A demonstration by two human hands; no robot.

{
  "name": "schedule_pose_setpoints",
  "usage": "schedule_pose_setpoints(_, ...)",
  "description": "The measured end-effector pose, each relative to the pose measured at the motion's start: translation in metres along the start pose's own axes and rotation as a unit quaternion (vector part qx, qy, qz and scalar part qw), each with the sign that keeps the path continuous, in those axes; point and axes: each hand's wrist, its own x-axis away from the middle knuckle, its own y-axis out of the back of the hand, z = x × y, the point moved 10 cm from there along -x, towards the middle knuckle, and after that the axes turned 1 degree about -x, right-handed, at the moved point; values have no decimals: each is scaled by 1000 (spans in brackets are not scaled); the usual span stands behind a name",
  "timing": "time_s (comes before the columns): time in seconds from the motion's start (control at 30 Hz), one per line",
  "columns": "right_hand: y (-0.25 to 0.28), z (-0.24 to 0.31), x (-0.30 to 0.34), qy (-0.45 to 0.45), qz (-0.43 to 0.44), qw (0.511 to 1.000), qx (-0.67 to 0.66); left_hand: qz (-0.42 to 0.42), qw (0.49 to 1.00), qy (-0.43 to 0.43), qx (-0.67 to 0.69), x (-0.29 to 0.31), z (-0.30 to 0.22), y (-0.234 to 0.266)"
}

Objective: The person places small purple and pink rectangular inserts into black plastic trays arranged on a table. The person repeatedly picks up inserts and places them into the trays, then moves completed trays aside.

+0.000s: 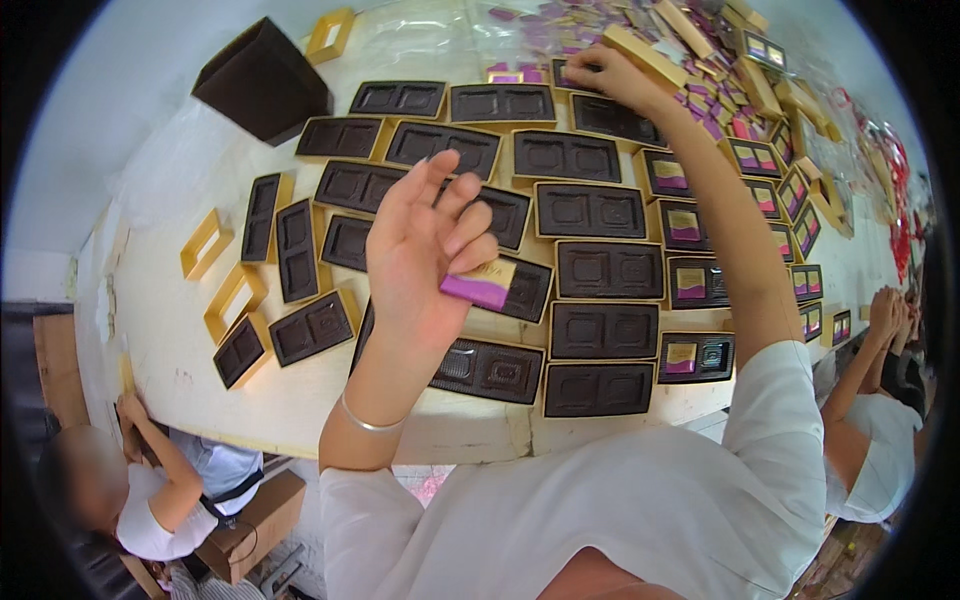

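My left hand (425, 250) is raised over the middle of the table, palm up with curled fingers. It holds a small gold-and-purple wrapped square (480, 284) against the palm. My right hand (605, 76) reaches to the far side, fingertips pinched together over a dark tray (562, 72); whatever is between them is hidden. Rows of gold-edged boxes with dark two-hollow trays (590, 210) spread beneath both arms. Along the right column, a tray (695, 284) carries one wrapped square in its left hollow, like several around it.
A heap of purple and gold wrapped squares (700, 105) lies at the far right, with gold box sleeves (645, 55) on it. Filled boxes (755, 157) stand nearby. A tall dark box (262, 85) and gold frames (235, 303) are on the left. Co-workers sit at both sides.
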Motion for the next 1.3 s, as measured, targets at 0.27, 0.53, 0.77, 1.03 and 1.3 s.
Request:
schedule_pose_setpoints(0.27, -19, 232, 138, 258, 44, 957, -125, 14, 992, -117, -32, 8, -22, -2)
schedule_pose_setpoints(0.53, -34, 241, 168, 255, 98, 938, -215, 5, 977, -195, -82, 17, -13, -12)
schedule_pose_setpoints(0.77, -57, 228, 181, 229, 83, 946, -215, -55, 985, -161, -42, 8, -4, 11)
schedule_pose_setpoints(1.03, 6, 170, 123, 205, -29, 978, 21, -52, 984, -172, 16, 12, -14, 5)
schedule_pose_setpoints(1.3, 18, 77, 93, 144, -46, 983, 106, -3, 992, -129, -4, 10, -10, -1)
